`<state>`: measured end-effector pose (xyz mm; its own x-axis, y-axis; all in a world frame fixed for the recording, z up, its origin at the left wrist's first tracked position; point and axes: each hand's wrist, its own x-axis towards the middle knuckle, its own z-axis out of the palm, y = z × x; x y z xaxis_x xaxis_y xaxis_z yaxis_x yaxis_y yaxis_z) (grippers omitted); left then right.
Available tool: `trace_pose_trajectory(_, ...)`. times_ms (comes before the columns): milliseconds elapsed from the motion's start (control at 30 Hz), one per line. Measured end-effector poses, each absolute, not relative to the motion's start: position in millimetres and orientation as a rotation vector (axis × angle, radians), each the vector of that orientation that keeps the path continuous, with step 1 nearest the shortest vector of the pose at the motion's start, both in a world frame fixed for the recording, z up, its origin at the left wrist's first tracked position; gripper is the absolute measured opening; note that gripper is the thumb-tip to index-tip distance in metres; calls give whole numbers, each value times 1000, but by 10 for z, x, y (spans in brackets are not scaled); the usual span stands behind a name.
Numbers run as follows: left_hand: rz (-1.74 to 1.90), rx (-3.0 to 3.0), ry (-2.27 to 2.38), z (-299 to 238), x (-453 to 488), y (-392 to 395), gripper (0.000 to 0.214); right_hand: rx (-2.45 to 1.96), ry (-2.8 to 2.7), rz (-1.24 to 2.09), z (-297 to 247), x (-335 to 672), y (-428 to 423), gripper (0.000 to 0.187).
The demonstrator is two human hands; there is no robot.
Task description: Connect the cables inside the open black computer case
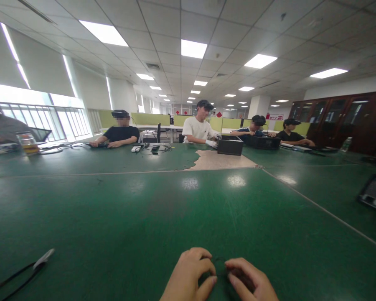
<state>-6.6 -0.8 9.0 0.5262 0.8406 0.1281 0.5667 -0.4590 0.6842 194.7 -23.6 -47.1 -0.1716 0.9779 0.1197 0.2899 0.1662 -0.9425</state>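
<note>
Hands together at bottom centre of the green counter (144, 217).
Left hand (189, 278) and right hand (252, 282) curl their fingers (207, 285), tips close — a thin dark strand (221, 259) between them; gripped or not, I cannot tell.

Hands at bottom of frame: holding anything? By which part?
Cannot tell for sure. Left hand and right hand curl close together over the green table; a thin dark strand shows between their fingertips, too small to identify.

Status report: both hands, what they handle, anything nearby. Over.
Left hand, right hand curled, close together over green table. Thin dark bit between them, unclear. Black cable off left, apart.
</note>
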Motion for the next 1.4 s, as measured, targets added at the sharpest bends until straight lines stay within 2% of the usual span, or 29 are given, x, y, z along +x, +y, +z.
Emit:
trace_pose_trajectory(133,738,2369,1210,214,-40,128,15,-1280,-1830,729,-86,1863,-54,24)
trace_pose_trajectory(267,885,2308,1286,353,23,296,14,-1275,-1797,604,149,1756,140,22)
trace_pose_trajectory(400,985,2137,1256,407,40,329,13,-1215,-1741,665,143,1723,167,29)
trace_pose_trajectory(600,905,2063,1184,331,21,301,20,-1196,-1566,832,-75,1771,95,42)
trace_pose_trajectory(867,993,2102,1238,312,37,328,23,-1146,-1654,657,-154,1677,11,32)
trace_pose_trajectory(1000,955,1953,1106,335,82,307,19,-1170,-1617,679,-188,1658,-6,33)
trace_pose_trajectory(1133,934,1905,1025,271,119,310,26,-1167,-1633,691,-154,1633,23,30)
trace_pose_trajectory(1200,986,1897,1081,228,105,344,26,-1221,-1616,734,-118,1623,-2,37)
trace_pose_trajectory(1300,1078,1856,1182,197,27,438,29,-1338,-1526,809,-105,1679,-192,61)
trace_pose_trajectory(1400,1160,1798,1257,225,-87,544,31,-1344,-1330,930,-246,1916,-565,62)
